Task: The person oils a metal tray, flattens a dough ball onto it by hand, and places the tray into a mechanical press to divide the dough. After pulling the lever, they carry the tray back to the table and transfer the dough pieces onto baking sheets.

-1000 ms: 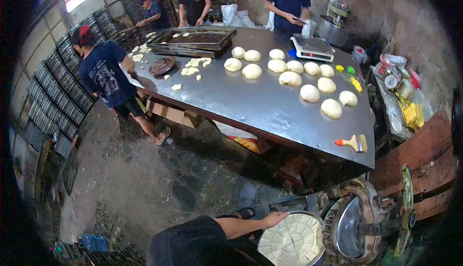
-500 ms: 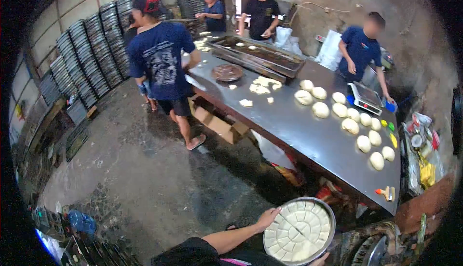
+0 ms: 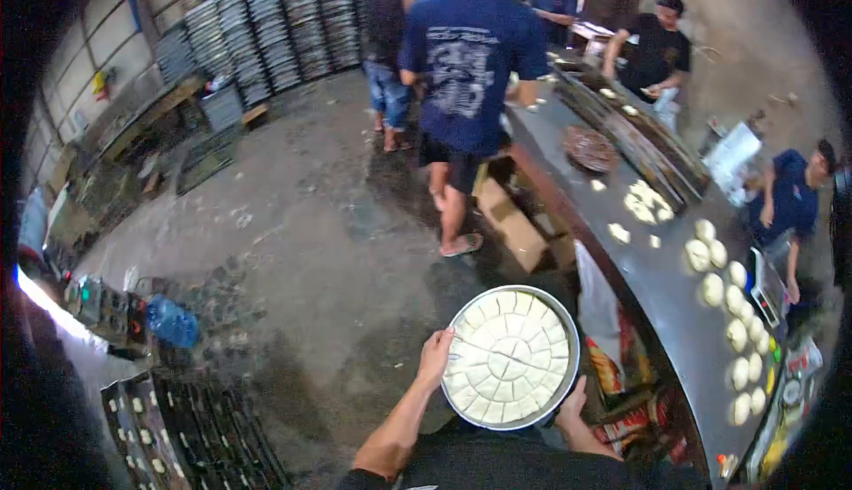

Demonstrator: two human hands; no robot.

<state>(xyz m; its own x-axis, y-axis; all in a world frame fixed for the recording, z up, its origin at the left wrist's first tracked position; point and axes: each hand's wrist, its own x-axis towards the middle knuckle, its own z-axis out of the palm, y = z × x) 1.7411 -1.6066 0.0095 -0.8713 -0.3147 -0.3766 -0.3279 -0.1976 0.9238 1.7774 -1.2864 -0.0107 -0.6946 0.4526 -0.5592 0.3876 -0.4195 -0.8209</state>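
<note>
Between my hands is a round metal pan (image 3: 575, 348) of pale dough (image 3: 508, 357), scored into several small wedge-like pieces in rings. My left hand (image 3: 435, 357) is closed on the pan's left rim, fingers at the edge. Low on the right side, my right hand (image 3: 572, 403) grips the rim, its fingers partly hidden under the pan. The pan is held in front of my body, above the floor and left of the long metal table (image 3: 648, 312).
Several round dough balls (image 3: 713, 290), cut dough pieces (image 3: 646, 202) and a scale (image 3: 767, 286) are on the table. A person in a blue shirt (image 3: 470, 64) stands ahead at its left edge. Bottom left are dark trays (image 3: 191, 428) and a blue water bottle (image 3: 172, 321).
My view has swung left. The pan has shifted up and left in view, away from the table's near end, still held in both hands. More of my right hand shows now.
</note>
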